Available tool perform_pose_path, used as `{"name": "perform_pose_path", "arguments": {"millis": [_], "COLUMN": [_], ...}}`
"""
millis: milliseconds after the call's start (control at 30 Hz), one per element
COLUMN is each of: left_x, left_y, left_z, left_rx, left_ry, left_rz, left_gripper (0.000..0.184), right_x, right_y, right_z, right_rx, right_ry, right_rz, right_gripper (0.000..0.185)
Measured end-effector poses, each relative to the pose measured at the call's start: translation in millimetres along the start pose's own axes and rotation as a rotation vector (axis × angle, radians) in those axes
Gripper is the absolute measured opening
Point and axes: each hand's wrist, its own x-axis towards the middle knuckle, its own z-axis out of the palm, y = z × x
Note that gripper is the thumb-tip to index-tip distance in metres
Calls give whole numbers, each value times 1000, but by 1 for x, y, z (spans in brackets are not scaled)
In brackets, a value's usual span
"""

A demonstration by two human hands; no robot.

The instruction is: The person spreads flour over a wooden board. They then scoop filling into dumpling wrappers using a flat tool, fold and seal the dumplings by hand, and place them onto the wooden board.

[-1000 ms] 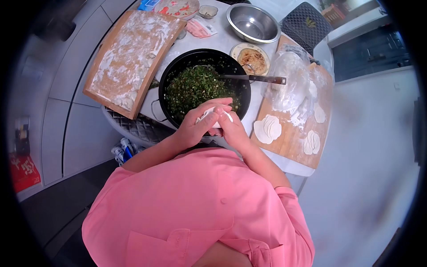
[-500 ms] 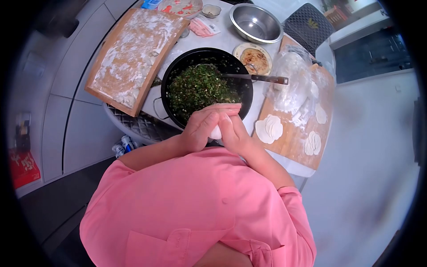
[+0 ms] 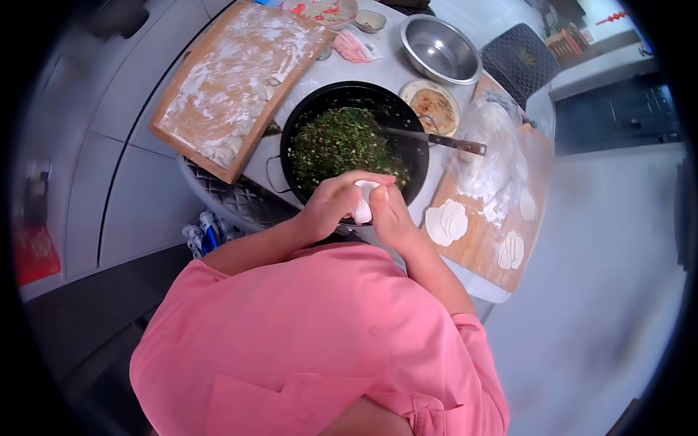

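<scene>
Between my two hands is a white dumpling [image 3: 363, 206], pinched at the near rim of the black pot. My left hand [image 3: 329, 204] closes round it from the left, and my right hand [image 3: 393, 216] presses on it from the right. Fingers cover most of its sides. Chopped green filling [image 3: 338, 145] is heaped in the black pot [image 3: 418, 163] just beyond my hands. A spatula with a dark handle [image 3: 465, 146] rests in the pot, its handle over the right rim. Flat dough wrappers [image 3: 446, 222] lie in an overlapping pile right of my hands.
A floury wooden board [image 3: 211, 80] holding dumplings along its edge stands at the left. On the right, another board [image 3: 465, 251] carries wrappers and a clear plastic bag [image 3: 486, 156]. Behind are a steel bowl [image 3: 443, 47] and a plate with a browned flatbread [image 3: 430, 109].
My hands have parted slightly at the near side, and more of the dumpling shows between them. The camera view has shifted, so the table things appear a little further right.
</scene>
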Motion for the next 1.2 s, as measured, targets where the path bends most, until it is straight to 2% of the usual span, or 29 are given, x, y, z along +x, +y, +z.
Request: {"name": "perform_pose_path", "arguments": {"millis": [33, 133, 167, 233, 300, 367, 433, 533, 567, 633, 733, 1000, 1033, 1067, 1100, 1167, 1200], "left_x": [-2, -11, -13, -19, -24, -32, -37, -52, -57, -64, -65, -62, -60, -62, -65, -63, -62], "left_y": [4, 8, 7, 6, 15, 30, 38, 37, 38, 42, 44, 17, 15, 10, 2, 2, 7], "left_z": [-4, -21, -29, -45, -67, -98, -154, -247, -270, -301, -316, -345, -344, -351, -359, -353, -349], "left_rx": [5, 22, 23, 77, 335, 479, 609, 525, 528, 742, 803, 766, 783, 823, 852, 748, 813], "left_ry": [19, 114, 130, 154, 175, 237, 371, 559, 556, 546, 456, 394, 401, 356, 299, 340, 326], "left_rz": [4, -173, -169, -101, -27, 135, 37, -162, -163, -309, -336, -403, -425, -359, -290, -384, -393], "left_gripper": [33, 23, 23, 15, 10, 8, 9, 11, 11, 12, 15, 16, 15, 15, 14, 15, 17], "right_x": [2, 11, 16, 25, 33, 39, 40, 40, 39, 37, 33, 10, 4, -2, -9, -28, -42], "right_y": [-5, -16, -18, -19, -18, -18, -11, -4, -1, 3, 10, 26, 29, 29, 30, 30, 42], "right_z": [0, 6, 11, 21, 30, 36, 40, 44, 45, 47, 47, 18, 11, 4, -5, -28, -46], "right_rx": [-40, -11, -10, -244, -512, -530, -470, -363, -320, -285, -256, -154, -144, -117, -80, -106, -190], "right_ry": [-10, -88, -105, -148, -123, -116, -30, 72, 108, 150, 205, 406, 448, 503, 580, 743, 847], "right_rz": [13, 354, 350, 207, 125, 269, 252, 290, 279, 284, 289, 287, 300, 275, 337, 391, 403], "right_gripper": [41, 36, 36, 41, 66, 76, 72, 62, 54, 49, 44, 32, 31, 30, 29, 28, 27]}}
